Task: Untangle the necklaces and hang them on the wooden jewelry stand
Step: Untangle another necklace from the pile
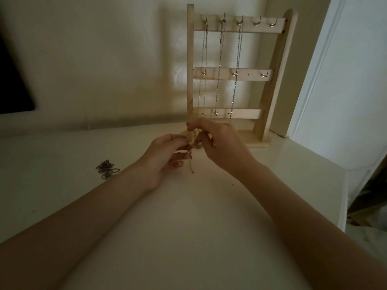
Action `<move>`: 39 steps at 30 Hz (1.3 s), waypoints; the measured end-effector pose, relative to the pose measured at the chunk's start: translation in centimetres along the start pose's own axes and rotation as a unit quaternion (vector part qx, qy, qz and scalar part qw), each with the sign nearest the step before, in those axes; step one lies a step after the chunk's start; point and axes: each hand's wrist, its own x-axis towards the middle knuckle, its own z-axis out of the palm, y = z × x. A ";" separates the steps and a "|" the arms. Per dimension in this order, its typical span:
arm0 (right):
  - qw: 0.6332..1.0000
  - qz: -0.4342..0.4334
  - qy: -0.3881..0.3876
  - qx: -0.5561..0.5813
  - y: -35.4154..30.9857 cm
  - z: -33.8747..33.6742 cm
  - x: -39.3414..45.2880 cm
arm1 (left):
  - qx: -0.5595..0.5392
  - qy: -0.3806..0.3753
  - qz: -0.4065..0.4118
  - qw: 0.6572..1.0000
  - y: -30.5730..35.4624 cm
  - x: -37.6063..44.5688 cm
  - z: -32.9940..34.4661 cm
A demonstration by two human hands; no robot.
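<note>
I count three chains (219, 65) hung on wooden jewelry stand (272, 80); left hand (165, 158), right hand (217, 141) both pinch tangled necklace (191, 164); another tangle (107, 169) waits on desk (188, 216).

A white table (188, 227) fills the lower frame, a cream wall (104, 59) behind, a white door frame (326, 80) at right.

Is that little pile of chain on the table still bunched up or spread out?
Bunched up: the chain pile lies in a small heap on the table, untouched by either hand.
</note>
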 end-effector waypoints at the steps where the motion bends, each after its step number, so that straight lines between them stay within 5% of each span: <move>1: 1.000 -0.002 0.002 0.000 0.0 0.0 0.0 | 0.006 -0.007 -0.005 1.000 0.1 -0.1 0.0; 8: 1.000 -0.008 0.021 0.008 -0.2 0.0 0.2 | 0.008 -0.068 -0.018 0.997 0.0 -0.4 0.0; 21: 1.000 -0.015 0.026 -0.002 0.0 -0.4 0.1 | -0.031 -0.009 -0.007 0.999 0.1 -0.6 0.3; 31: 1.000 -0.009 -0.004 -0.027 -0.4 -0.5 -0.2 | -0.122 -0.052 -0.029 0.991 0.2 -0.4 0.2; 39: 0.998 0.008 -0.035 -0.044 -0.5 -0.8 -0.3 | -0.140 0.098 -0.008 0.985 0.1 0.2 -0.5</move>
